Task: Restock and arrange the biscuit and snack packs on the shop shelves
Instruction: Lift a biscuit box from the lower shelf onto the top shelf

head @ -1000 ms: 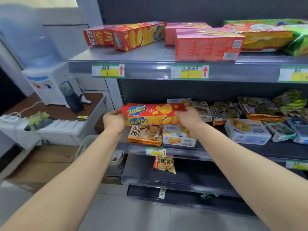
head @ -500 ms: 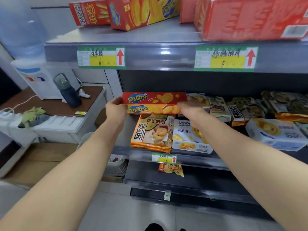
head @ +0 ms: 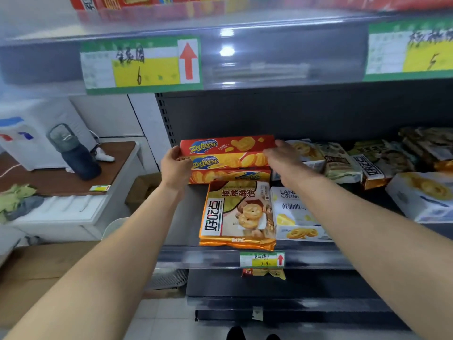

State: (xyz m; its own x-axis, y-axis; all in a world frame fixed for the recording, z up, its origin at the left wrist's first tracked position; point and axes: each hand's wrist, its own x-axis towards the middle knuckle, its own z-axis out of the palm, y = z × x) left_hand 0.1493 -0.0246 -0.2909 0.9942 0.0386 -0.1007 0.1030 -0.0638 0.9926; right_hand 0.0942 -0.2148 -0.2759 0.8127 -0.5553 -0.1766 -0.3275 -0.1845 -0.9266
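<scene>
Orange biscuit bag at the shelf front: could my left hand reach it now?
Likely yes, once freed: the left hand grips the Zecheese boxes, and the bag lies uncovered just in front.

A dark plastic bottle stands on a brown tabletop beside a white water dispenser; a crumpled green cloth lies nearby.

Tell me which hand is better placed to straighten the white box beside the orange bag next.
Probably the right hand: the white box lies below its forearm; the left hand, gripping the red boxes, is beyond the orange bag.
</scene>
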